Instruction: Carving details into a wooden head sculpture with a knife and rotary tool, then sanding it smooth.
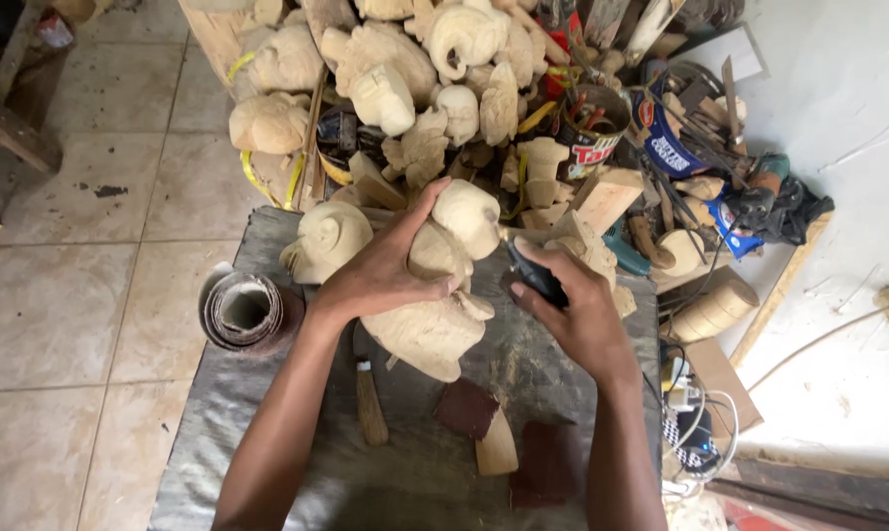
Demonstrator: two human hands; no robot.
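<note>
Pale floor tiles are seen around a grey cloth-covered bench [267, 462], with a heap of rough wooden carvings [385, 79] piled at twelve o'clock. At the bench's centre a pale wooden figure [435, 324] is clamped by the left hand [385, 275], whose fingers are wrapped over its upper part. A small dark tool [535, 275] is gripped in the closed right hand [582, 320], at three o'clock of the figure. Detail work on the carving appears to be under way; a steady hold and a controlled stroke would be called for next. The tool's tip is hidden, so contact with the wood cannot be judged. A wooden-handled chisel [369, 398] lies at six o'clock, a sandpaper roll [246, 310] at nine.
</note>
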